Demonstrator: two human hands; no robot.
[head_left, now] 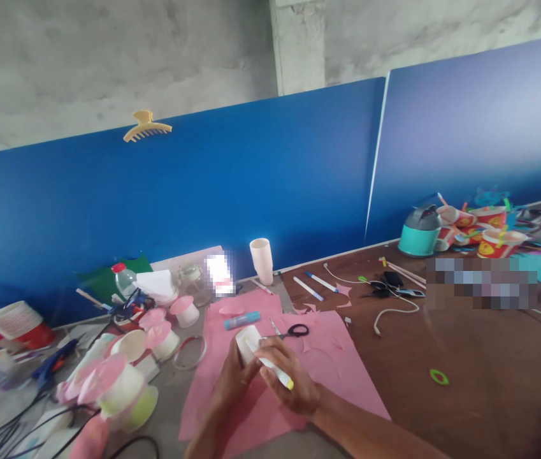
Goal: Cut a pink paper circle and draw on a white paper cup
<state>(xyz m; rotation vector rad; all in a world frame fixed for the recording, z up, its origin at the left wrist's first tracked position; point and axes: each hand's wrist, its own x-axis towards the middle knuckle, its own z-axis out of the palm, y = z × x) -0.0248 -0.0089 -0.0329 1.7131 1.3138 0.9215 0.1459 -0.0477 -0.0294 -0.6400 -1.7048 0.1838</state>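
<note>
A white paper cup (247, 340) is gripped in my left hand (230, 377), its base end tilted up and away from me. My right hand (294, 381) is closed round a white marker (276, 371) with a yellow end, held against the cup; its tip is hidden by my fingers. Both hands are over a pink paper sheet (246, 424). Just beyond them lie black-handled scissors (298, 330) and a blue glue stick (242, 320). A stack of white cups (262, 261) stands farther back by the blue partition.
To the left crowd several cups with pink paper discs (120, 382), a hot glue gun (57, 364), cables and a red-capped bottle (123, 279). Two markers (308, 288), a white cable (397, 311) and a green ring (439, 377) lie on the brown table at right. A blue partition (251, 185) rises behind.
</note>
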